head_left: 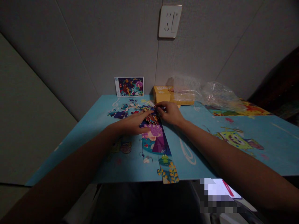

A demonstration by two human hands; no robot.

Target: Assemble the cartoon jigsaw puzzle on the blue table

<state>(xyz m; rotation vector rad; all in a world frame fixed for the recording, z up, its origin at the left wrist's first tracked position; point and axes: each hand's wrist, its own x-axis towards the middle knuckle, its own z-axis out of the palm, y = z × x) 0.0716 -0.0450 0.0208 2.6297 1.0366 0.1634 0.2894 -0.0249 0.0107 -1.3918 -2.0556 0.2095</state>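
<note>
A partly joined jigsaw puzzle (157, 144) lies on the blue table, a narrow strip with a purple creature, a green frog and yellow plants reaching the front edge. My left hand (132, 123) rests over its left side, fingers stretched out and pointing right. At the upper end of the strip, my right hand (171, 113) has its thumb and fingers pinched around a dark puzzle piece (161, 109), mostly hidden by the fingers. Loose puzzle pieces (120, 114) are scattered beyond my left hand. Part of the puzzle between the hands is covered.
A picture card (130, 87) of the underwater scene leans on the wall. Beside it stand a yellow box (162, 94) and crumpled clear plastic bags (219, 95). A colourful sheet (252, 108) lies at the right rear. The table (201, 165) has cartoon prints.
</note>
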